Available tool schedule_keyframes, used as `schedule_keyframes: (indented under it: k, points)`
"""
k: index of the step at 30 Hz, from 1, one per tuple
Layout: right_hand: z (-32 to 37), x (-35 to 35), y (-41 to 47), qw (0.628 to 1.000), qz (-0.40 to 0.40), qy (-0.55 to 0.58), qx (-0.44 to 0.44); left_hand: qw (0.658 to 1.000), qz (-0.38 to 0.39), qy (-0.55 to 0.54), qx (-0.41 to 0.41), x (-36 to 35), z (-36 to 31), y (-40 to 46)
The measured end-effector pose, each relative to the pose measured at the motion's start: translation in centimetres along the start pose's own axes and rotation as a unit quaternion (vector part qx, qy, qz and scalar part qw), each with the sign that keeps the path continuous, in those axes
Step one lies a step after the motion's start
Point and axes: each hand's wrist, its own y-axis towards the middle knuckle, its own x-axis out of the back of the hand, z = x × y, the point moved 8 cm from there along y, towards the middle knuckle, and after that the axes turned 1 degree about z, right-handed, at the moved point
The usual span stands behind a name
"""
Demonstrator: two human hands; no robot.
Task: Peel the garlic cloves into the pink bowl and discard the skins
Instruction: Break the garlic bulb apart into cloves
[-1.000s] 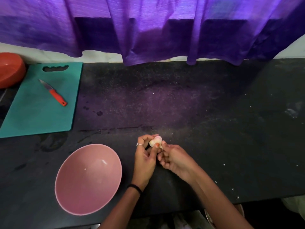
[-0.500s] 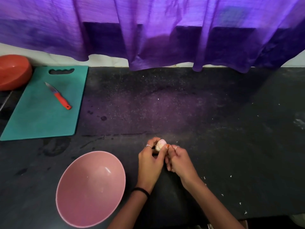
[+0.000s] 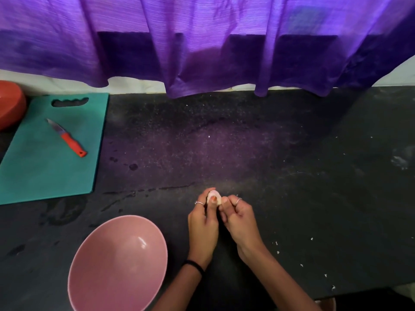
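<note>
pale garlic (image 3: 213, 195) half-hidden in hands (image 3: 221, 217)

Non-task clutter on your bench, mostly far left.
You've got a teal cutting board (image 3: 45, 158) at the left with a red-handled knife (image 3: 67, 138) lying on it, blade pointing away. An orange bowl (image 3: 10, 104) sits at the board's far corner. A purple curtain (image 3: 202, 41) hangs along the back edge of the dark bench (image 3: 292, 164).
</note>
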Motion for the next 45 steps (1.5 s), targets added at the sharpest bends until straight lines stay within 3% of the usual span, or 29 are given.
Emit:
schedule_keyframes:
  k: [5, 9, 14, 23, 33, 45]
  points:
    - [0.0, -1.1, -0.2, 0.994, -0.034, 0.102, -0.024, 0.986, -0.002, -0.137, 0.092, -0.5, 0.8, 0.3]
    - [-0.2, -1.8, -0.5, 0.983, -0.053, 0.172, -0.045, 0.941, -0.004, -0.286, 0.179, -1.4, 1.2, -0.1]
    - [0.0, -2.1, -1.0, 0.971, -0.032, 0.23, -0.054, 0.89, 0.003, -0.391, 0.234, -2.0, 1.2, -0.5]
    - [0.3, -1.1, -0.9, 0.974, 0.018, 0.224, -0.023, 0.823, 0.019, -0.473, 0.313, -2.9, 0.6, -0.9]
    - [1.0, 0.0, -1.3, 0.977, 0.062, 0.203, -0.023, 0.795, 0.024, -0.516, 0.319, -2.8, -0.9, -1.1]
    - [0.8, 3.6, -1.6, 0.998, -0.048, 0.038, 0.019, 0.786, 0.042, -0.545, 0.288, -2.1, -2.6, -1.2]
